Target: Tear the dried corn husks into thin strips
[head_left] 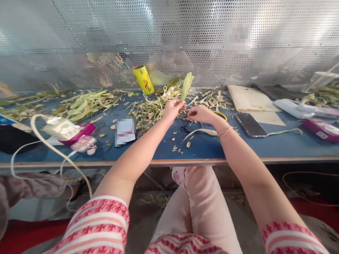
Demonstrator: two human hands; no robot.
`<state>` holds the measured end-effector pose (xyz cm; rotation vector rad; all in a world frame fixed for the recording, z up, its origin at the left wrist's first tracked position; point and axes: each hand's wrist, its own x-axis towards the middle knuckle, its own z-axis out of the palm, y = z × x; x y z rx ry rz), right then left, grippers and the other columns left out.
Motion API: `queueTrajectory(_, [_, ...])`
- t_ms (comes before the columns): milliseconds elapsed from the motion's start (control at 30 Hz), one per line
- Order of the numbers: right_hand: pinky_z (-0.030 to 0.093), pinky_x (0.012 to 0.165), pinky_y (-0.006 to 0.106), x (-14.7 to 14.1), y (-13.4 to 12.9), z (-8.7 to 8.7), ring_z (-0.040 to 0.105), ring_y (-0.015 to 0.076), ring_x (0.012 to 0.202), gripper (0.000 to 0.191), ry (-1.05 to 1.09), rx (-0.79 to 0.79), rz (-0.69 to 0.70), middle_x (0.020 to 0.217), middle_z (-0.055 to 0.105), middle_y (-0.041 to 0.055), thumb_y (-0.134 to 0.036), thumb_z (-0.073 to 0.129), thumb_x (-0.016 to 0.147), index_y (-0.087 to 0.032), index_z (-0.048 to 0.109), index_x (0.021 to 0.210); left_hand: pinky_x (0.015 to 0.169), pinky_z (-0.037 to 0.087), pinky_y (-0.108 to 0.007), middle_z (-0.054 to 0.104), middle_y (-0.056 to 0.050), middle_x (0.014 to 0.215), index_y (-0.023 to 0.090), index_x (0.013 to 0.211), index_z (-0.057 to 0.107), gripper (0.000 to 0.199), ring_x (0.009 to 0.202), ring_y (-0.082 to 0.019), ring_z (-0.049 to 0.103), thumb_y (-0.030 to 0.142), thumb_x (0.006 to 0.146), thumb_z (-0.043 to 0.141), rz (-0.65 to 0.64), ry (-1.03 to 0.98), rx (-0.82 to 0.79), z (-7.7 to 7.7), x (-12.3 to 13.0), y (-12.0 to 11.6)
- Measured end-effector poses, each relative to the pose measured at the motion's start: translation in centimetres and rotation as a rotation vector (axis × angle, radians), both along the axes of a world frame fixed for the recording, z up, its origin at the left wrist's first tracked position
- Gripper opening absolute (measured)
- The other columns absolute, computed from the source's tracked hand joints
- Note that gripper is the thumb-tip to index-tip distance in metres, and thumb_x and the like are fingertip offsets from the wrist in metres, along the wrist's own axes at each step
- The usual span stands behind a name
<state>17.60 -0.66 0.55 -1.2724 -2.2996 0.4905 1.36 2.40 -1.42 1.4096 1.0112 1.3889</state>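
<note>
My left hand point(175, 108) is closed in a pinch around the base of a pale green husk-like leaf point(187, 86), which stands up from the fingers. Just to its right, my right hand point(200, 114) has its fingers pinched together; what they hold, if anything, is too small to make out. A thin black loop point(186, 127) lies below the right fingertips. Under the right wrist is a long pale strip point(201, 131), and a yellow band point(219, 114) shows behind that wrist. A heap of dried plant scraps point(148, 113) lies beside and behind my left hand.
A yellow cardboard tube point(143, 79) leans near the perforated metal screen point(206, 46). On the blue table point(164, 151) are a phone point(251, 125), brown paper point(249, 98), a leaf pile point(84, 104), a magenta device point(321, 129) and a white cable point(60, 150).
</note>
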Motion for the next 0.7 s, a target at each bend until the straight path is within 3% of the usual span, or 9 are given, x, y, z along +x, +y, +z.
queueTrajectory(100, [0.041, 0.066, 0.022, -0.9, -1.1, 0.1, 0.060, 0.0129, 0.072, 0.019, -0.282, -0.151, 0.185, 0.081, 0.072, 0.0017, -0.032, 0.068, 0.073, -0.017, 0.073, 0.085, 0.063, 0.051, -0.021, 0.070, -0.003, 0.070, 0.012, 0.078, 0.062, 0.009, 0.062, -0.009, 0.064, 0.015, 0.086, 0.059, 0.016, 0.013, -0.042, -0.1, -0.2, 0.2])
queueTrajectory(233, [0.041, 0.062, 0.022, -1.8, -2.1, 0.5, 0.059, 0.0131, 0.070, 0.019, -0.473, -0.157, 0.196, 0.087, 0.073, 0.0046, -0.023, 0.062, 0.074, -0.016, 0.073, 0.089, 0.065, 0.053, -0.023, 0.071, -0.004, 0.073, 0.013, 0.079, 0.062, 0.009, 0.064, -0.010, 0.065, 0.019, 0.085, 0.062, -0.011, 0.032, -0.039, -0.2, 0.1, 0.1])
queueTrajectory(367, [0.040, 0.063, 0.022, -1.5, -1.9, 0.7, 0.058, 0.0131, 0.069, 0.021, -0.462, -0.134, 0.196, 0.086, 0.072, 0.0049, -0.017, 0.055, 0.074, -0.015, 0.072, 0.086, 0.064, 0.053, -0.024, 0.072, -0.007, 0.076, 0.013, 0.078, 0.062, 0.012, 0.064, -0.011, 0.065, 0.022, 0.085, 0.063, -0.026, 0.051, -0.039, -0.3, 0.3, 0.1])
queueTrajectory(700, [0.036, 0.059, 0.024, -0.5, -1.1, 0.5, 0.051, 0.0120, 0.065, 0.010, -0.409, -0.202, 0.204, 0.077, 0.066, 0.0019, -0.024, 0.057, 0.074, -0.017, 0.064, 0.077, 0.065, 0.052, -0.023, 0.071, -0.006, 0.075, 0.013, 0.076, 0.060, 0.011, 0.063, -0.010, 0.064, 0.019, 0.085, 0.061, -0.021, 0.066, -0.080, 0.0, 0.5, -0.3])
